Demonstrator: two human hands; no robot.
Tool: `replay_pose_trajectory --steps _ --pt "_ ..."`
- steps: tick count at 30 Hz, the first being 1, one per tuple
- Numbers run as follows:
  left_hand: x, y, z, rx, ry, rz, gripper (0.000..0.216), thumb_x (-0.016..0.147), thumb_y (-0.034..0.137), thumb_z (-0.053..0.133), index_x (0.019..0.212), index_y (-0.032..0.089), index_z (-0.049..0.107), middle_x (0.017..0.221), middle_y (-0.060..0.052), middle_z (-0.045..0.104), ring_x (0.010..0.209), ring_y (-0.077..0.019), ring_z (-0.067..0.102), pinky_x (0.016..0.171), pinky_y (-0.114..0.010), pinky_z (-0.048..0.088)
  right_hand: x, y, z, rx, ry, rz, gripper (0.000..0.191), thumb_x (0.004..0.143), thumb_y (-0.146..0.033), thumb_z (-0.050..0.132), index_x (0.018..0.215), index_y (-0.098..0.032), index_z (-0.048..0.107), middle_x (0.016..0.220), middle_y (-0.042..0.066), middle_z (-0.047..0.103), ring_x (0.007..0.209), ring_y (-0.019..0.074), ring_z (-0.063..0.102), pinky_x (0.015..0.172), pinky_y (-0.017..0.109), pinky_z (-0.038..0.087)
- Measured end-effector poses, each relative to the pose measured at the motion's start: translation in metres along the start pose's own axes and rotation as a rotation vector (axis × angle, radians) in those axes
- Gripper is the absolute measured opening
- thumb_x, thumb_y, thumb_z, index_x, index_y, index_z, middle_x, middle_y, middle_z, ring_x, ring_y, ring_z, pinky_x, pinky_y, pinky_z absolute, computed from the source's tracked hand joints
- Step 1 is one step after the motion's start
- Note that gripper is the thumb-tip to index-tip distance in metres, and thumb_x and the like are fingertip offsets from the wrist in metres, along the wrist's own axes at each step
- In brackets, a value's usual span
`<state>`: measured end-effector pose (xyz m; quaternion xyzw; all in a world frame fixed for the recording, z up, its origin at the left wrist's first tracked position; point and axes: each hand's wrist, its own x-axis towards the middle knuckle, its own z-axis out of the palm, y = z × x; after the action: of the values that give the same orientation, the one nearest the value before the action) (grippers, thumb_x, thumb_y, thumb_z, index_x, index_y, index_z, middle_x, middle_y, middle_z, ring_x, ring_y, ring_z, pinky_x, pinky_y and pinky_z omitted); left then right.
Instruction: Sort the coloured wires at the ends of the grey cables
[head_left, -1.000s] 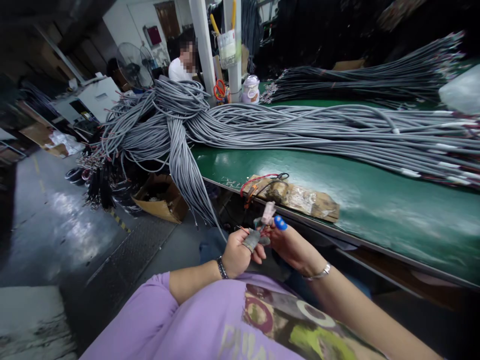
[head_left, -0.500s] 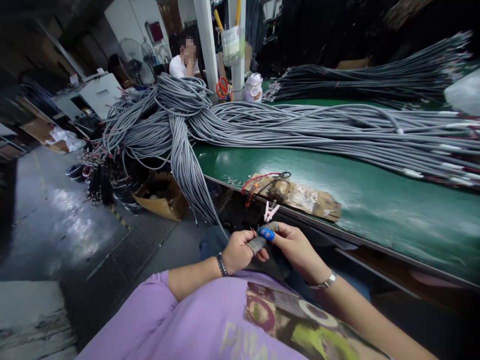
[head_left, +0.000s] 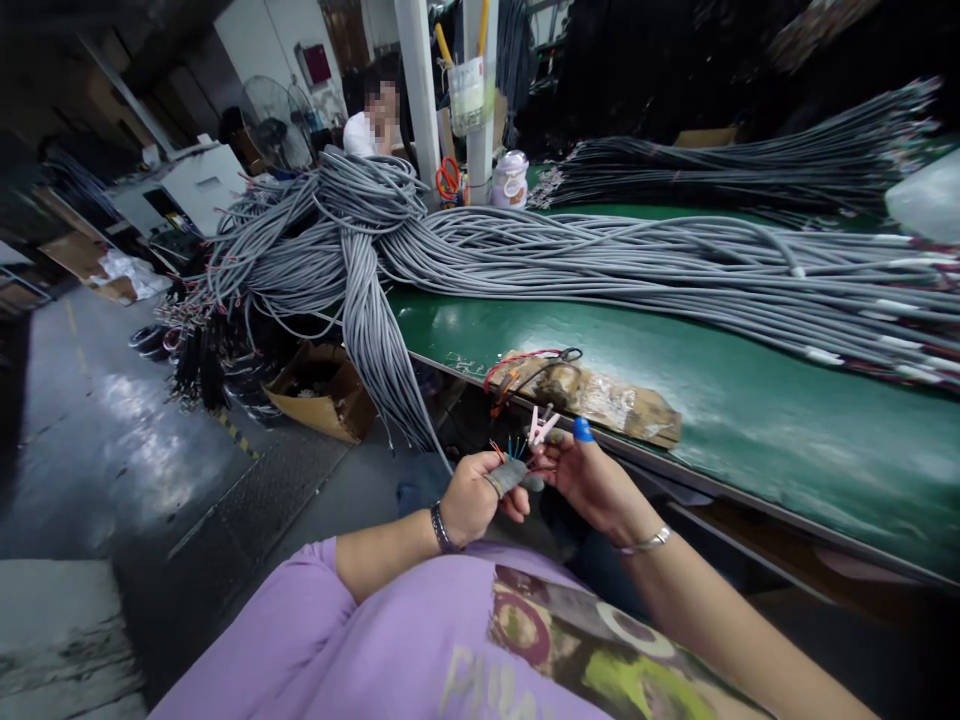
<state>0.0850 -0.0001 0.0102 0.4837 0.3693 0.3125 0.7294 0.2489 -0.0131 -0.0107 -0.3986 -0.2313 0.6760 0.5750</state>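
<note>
My left hand [head_left: 474,497] is closed around the end of a grey cable [head_left: 405,410], with a grey cot on one finger. Thin coloured wires [head_left: 510,449] fan out of the cable end above my left thumb. My right hand [head_left: 589,478] is right beside it, fingers curled toward those wires, a blue cot [head_left: 583,429] on the raised fingertip. A pink clip [head_left: 541,426] hangs from the table edge just above both hands. The held cable runs up into the hanging bundle at the table's corner.
A big pile of grey cables [head_left: 600,260] covers the green table [head_left: 750,420], spilling off its left end over a cardboard box [head_left: 319,390]. A worn brown pad [head_left: 600,395] with red and black wires lies at the near edge. Another person [head_left: 371,120] sits far back.
My right hand pulled slightly away from the left and its blue-tipped finger lifted. The coloured wire ends now show between the hands.
</note>
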Motion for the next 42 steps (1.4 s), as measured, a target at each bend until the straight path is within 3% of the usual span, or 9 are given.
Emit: replay_pose_trajectory --steps 10,17,24,27,30,37,42 --pt "0.006 0.005 0.010 -0.032 -0.036 -0.067 0.052 0.062 0.063 0.068 0.069 0.011 0.061 0.045 0.000 0.055 0.034 -0.0079 0.045 0.037 -0.021 0.032 0.014 -0.002 0.018 0.056 0.007 -0.034 0.049 0.072 -0.069 0.064 0.079 -0.021 0.067 0.067 0.005 0.068 0.054 0.0187 0.060 0.051 0.031 0.049" --pt "0.010 0.000 0.011 -0.020 -0.033 -0.094 0.052 0.063 0.062 0.069 0.066 0.011 0.059 0.045 0.000 0.055 0.034 -0.0082 0.045 0.036 -0.021 0.031 0.014 0.000 0.022 0.163 0.028 -0.027 0.045 0.069 -0.065 0.070 0.079 -0.021 0.069 0.067 0.002 0.067 0.054 0.0157 0.060 0.050 0.028 0.049" --pt "0.003 0.002 0.009 0.016 -0.012 -0.068 0.052 0.064 0.064 0.067 0.069 0.012 0.059 0.046 0.000 0.055 0.034 -0.0082 0.045 0.037 -0.021 0.034 0.013 0.001 0.017 0.145 0.012 -0.030 0.051 0.074 -0.072 0.058 0.077 -0.023 0.068 0.072 0.004 0.069 0.058 0.0160 0.060 0.055 0.028 0.050" --pt "-0.001 0.001 0.008 0.036 -0.014 -0.054 0.054 0.064 0.066 0.066 0.069 0.012 0.060 0.047 0.000 0.056 0.035 -0.0083 0.046 0.038 -0.022 0.036 0.013 -0.001 0.016 0.173 0.030 -0.006 0.039 0.076 -0.063 0.064 0.080 -0.024 0.069 0.076 0.003 0.071 0.059 0.0140 0.060 0.055 0.026 0.050" --pt "-0.002 0.001 0.007 0.040 0.011 -0.029 0.054 0.066 0.066 0.065 0.071 0.012 0.061 0.048 0.000 0.056 0.036 -0.0080 0.046 0.038 -0.021 0.036 0.012 -0.002 0.018 0.118 0.037 -0.033 0.032 0.077 -0.055 0.068 0.082 -0.023 0.069 0.073 0.002 0.069 0.058 0.0145 0.058 0.054 0.026 0.049" --pt "0.002 0.005 0.011 0.025 0.033 -0.040 0.053 0.065 0.064 0.066 0.067 0.012 0.060 0.046 0.000 0.055 0.035 -0.0079 0.045 0.037 -0.021 0.033 0.007 0.003 0.019 -0.112 0.170 -0.221 0.047 0.077 -0.068 0.058 0.076 -0.022 0.068 0.063 0.003 0.065 0.055 0.0169 0.056 0.053 0.030 0.045" --pt "0.005 0.002 0.011 0.016 0.016 -0.028 0.051 0.067 0.062 0.066 0.070 0.012 0.061 0.047 0.000 0.056 0.035 -0.0081 0.046 0.037 -0.020 0.033 0.013 0.001 0.020 0.063 0.055 -0.039 0.052 0.069 -0.070 0.065 0.081 -0.020 0.069 0.063 0.003 0.067 0.049 0.0171 0.057 0.047 0.030 0.047"
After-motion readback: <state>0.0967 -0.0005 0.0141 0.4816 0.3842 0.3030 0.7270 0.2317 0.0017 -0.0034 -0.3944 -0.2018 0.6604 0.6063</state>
